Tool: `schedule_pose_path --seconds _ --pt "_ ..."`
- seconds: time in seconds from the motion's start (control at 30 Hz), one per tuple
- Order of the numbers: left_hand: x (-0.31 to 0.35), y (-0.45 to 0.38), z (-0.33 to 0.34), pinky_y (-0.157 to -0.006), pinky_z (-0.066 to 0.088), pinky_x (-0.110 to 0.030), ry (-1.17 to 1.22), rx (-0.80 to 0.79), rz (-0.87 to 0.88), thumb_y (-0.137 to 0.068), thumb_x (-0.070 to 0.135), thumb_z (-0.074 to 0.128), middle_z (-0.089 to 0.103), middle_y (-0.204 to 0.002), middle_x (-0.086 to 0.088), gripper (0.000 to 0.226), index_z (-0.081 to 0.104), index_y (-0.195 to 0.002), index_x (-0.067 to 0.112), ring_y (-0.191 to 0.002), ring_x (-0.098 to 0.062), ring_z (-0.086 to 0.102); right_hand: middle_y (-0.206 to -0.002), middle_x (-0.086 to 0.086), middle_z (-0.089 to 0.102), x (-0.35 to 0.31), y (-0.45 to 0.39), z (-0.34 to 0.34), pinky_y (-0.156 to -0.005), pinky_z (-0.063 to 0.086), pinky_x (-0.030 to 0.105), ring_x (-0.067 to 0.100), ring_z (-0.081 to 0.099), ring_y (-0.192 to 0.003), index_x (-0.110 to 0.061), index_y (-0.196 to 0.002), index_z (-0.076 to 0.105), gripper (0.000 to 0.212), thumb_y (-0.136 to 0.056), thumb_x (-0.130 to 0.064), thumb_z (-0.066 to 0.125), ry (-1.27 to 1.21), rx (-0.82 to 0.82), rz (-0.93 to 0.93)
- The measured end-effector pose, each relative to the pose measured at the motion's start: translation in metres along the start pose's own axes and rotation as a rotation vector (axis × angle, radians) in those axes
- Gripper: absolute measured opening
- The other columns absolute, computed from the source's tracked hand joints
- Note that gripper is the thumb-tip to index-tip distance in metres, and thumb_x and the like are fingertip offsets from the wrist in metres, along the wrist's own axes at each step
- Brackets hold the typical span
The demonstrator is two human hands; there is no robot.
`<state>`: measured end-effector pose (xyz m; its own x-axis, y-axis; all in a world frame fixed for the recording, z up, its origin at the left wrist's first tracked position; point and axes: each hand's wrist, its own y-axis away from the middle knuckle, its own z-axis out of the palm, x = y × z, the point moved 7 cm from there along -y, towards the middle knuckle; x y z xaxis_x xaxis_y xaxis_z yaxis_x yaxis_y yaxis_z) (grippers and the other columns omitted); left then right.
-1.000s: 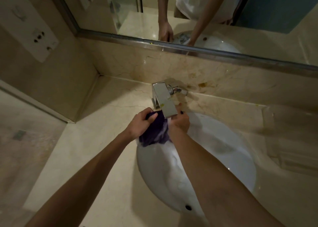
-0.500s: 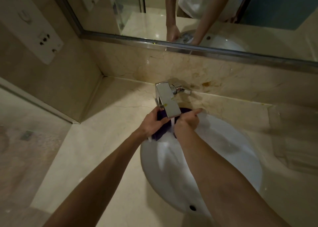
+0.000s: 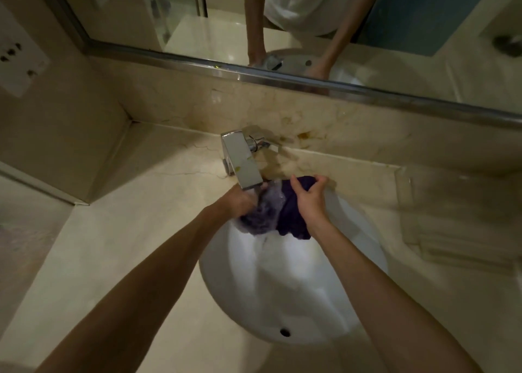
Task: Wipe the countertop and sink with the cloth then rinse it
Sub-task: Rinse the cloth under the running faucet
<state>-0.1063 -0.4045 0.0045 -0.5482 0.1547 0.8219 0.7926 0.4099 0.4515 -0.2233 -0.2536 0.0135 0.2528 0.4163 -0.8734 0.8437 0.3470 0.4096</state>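
Your two forearms run up from the bottom of the frame and meet at the far rim of the sink [image 3: 296, 302], a white oval bowl sunk into the beige marble surface [image 3: 113, 245] at centre frame. An overflow hole sits at the bowl's near edge.

Your left hand [image 3: 240, 201], just left of centre, has its fingers curled into the left part of the cloth [image 3: 285, 211], right beneath the spout, and that part of the cloth looks pale and blurred where water runs over it. Your right hand [image 3: 309, 197], just right of centre, grips the other end, thumb and fingers pinched over the top of the dark purple fabric. The cloth stretches between both grips above the far part of the bowl, its lower edge hanging inside.

Just beyond your left hand stands the chrome tap [image 3: 243, 160], its square spout reaching toward you over the cloth. Brown stains mark the backsplash to its right. A folded towel [image 3: 452, 239] lies at right frame. Across the top, the mirror [image 3: 395, 47] shows your arms and a white top.
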Motion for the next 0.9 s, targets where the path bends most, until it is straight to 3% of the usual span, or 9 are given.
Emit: schedule_pose_path --seconds 0.1,0.2,0.27,0.37,0.43,0.57,0.7,0.77,0.9 --pt "0.019 0.007 0.003 -0.108 0.048 -0.038 -0.274 -0.164 0.122 -0.079 0.076 0.064 0.057 -0.136 0.013 0.068 0.052 -0.137 0.043 -0.128 -0.015 0.055 -0.1 -0.011 0.056 -0.007 0.003 -0.005 -0.085 0.049 0.033 0.011 0.059 -0.093 -0.023 -0.114 0.047 0.024 -0.097 -0.033 0.063 0.025 0.018 -0.126" --pt "0.019 0.016 0.006 -0.11 0.045 -0.05 -0.541 -0.395 0.106 -0.058 0.065 0.087 0.057 -0.139 0.007 0.098 0.046 -0.143 0.037 -0.13 -0.024 0.054 -0.1 -0.005 0.068 -0.002 0.005 0.006 -0.093 0.054 0.041 0.017 0.065 -0.096 -0.022 -0.096 0.061 0.012 -0.098 -0.034 0.061 0.022 -0.021 -0.061" --pt "0.032 0.026 0.0 -0.109 0.045 -0.045 -0.574 -0.315 0.223 -0.045 0.063 0.09 0.057 -0.138 -0.002 0.111 0.051 -0.141 0.024 -0.133 -0.029 0.053 -0.106 0.001 0.07 0.003 0.009 0.016 -0.093 0.056 0.042 0.023 0.066 -0.099 -0.02 -0.096 0.062 0.018 -0.098 -0.037 0.061 -0.111 -0.041 0.085" --pt "0.05 0.039 -0.002 -0.095 0.052 -0.044 -0.997 0.079 0.729 -0.075 0.056 0.068 0.07 -0.102 -0.006 0.044 0.075 -0.101 0.021 -0.108 -0.034 0.064 -0.115 0.007 0.068 0.007 0.013 0.033 -0.094 0.056 0.045 0.027 0.066 -0.103 -0.012 -0.115 0.062 0.038 -0.097 -0.046 0.06 -0.286 -0.074 0.282" --pt "0.03 0.036 0.005 -0.091 0.051 -0.041 -1.037 -0.047 0.629 -0.076 0.043 0.065 0.072 -0.092 -0.002 0.027 0.074 -0.093 0.024 -0.098 -0.031 0.067 -0.117 0.009 0.067 0.007 0.012 0.041 -0.094 0.056 0.049 0.03 0.067 -0.104 -0.012 -0.124 0.06 0.052 -0.092 -0.053 0.062 -0.327 -0.117 0.363" --pt "-0.001 0.036 0.004 -0.098 0.051 -0.041 -0.91 0.15 0.447 -0.077 0.016 0.075 0.065 -0.123 -0.016 0.066 0.051 -0.138 0.009 -0.111 -0.035 0.062 -0.111 0.021 0.072 0.008 0.021 0.052 -0.089 0.058 0.055 0.04 0.072 -0.097 -0.009 -0.12 0.064 0.072 -0.07 -0.057 0.084 -0.406 -0.289 0.517" --pt "-0.014 0.049 0.019 -0.109 0.044 -0.043 -0.67 0.205 0.34 -0.069 0.056 0.067 0.059 -0.129 -0.008 0.088 0.044 -0.142 0.014 -0.122 -0.027 0.055 -0.109 0.024 0.072 0.011 0.032 0.062 -0.098 0.053 0.051 0.039 0.07 -0.101 0.001 -0.112 0.068 0.061 -0.076 -0.046 0.083 -0.464 -0.407 0.599" --pt "-0.022 0.048 0.015 -0.1 0.051 -0.046 -0.445 0.283 0.313 -0.078 0.051 0.063 0.062 -0.123 -0.013 0.07 0.05 -0.134 0.01 -0.113 -0.033 0.061 -0.107 0.022 0.071 0.013 0.035 0.063 -0.093 0.055 0.047 0.036 0.069 -0.099 -0.001 -0.112 0.065 0.053 -0.08 -0.038 0.082 -0.447 -0.401 0.618" --pt "-0.017 0.043 0.0 -0.066 0.06 -0.038 -0.514 0.359 0.456 -0.081 0.027 0.079 0.066 -0.087 -0.004 0.023 0.066 -0.094 0.013 -0.073 -0.022 0.065 -0.115 0.023 0.068 0.023 0.027 0.044 -0.081 0.058 0.042 0.034 0.068 -0.105 -0.002 -0.119 0.059 0.053 -0.085 -0.039 0.076 -0.449 -0.43 0.623"
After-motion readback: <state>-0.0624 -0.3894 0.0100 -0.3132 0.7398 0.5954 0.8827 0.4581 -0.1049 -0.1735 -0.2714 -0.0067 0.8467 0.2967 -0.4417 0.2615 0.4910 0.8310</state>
